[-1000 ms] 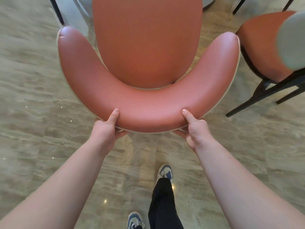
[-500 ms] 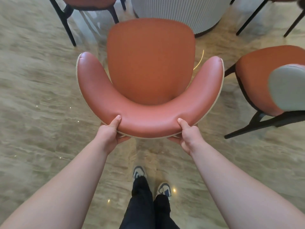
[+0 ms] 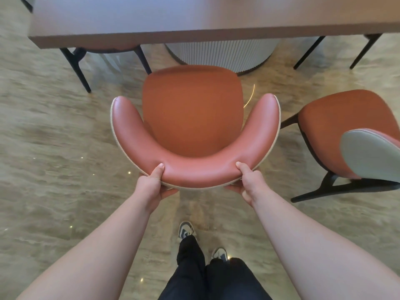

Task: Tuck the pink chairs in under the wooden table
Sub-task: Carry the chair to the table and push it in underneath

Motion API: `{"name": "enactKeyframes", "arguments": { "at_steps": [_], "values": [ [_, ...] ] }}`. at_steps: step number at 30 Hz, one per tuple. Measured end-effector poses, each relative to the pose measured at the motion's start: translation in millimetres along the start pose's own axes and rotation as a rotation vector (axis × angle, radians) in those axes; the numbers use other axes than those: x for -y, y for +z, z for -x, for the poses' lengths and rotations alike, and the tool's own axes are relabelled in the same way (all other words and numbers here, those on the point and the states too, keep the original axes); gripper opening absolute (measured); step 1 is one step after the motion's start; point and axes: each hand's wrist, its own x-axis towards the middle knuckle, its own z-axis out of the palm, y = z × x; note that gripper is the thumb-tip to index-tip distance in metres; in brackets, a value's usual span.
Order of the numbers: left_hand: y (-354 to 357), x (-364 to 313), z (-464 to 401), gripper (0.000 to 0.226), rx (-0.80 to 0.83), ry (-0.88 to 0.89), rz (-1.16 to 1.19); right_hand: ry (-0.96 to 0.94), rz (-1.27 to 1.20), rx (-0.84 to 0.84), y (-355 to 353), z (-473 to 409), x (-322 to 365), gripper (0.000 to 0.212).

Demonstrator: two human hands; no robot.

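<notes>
I have the pink chair squarely in front of me, its seat front pointing at the wooden table and lying just short of the table's near edge, so none of it is under the top yet. My left hand and right hand are both clamped on the back of the curved backrest, thumbs pressed on the padded upper face and fingers curled beneath the pale piped rim. I judge the grip is set evenly either side of the centre so that a push goes straight and the chair does not swing as it goes in. My arms are nearly straight, which leaves the rest of the travel to come from stepping forward; my shoes sit close behind the chair.

The fluted white pedestal of the table stands directly ahead of the seat, so I would expect it to limit how deep the chair can go. To my right a second pink chair stands well out from the table, turned at an angle, and appears to need tucking in too. On the left another chair is already under the top, with only its black legs and a strip of seat showing.

There are no containers here; the table top is bare where I can see it.
</notes>
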Motion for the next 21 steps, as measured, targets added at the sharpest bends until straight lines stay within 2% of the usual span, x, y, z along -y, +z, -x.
{"name": "enactKeyframes", "arguments": {
  "at_steps": [7,13,21],
  "values": [
    [23,-46,-23,0.028,-0.008,-0.038,-0.001,0.035,-0.005,0.006,28,-22,46,0.030],
    [37,-73,-27,0.048,-0.040,-0.066,0.030,0.079,0.011,0.005,42,-37,68,0.023],
    [48,-91,-37,0.042,-0.068,-0.091,0.008,0.106,0.023,-0.023,55,-47,86,0.023]
  ]
}}
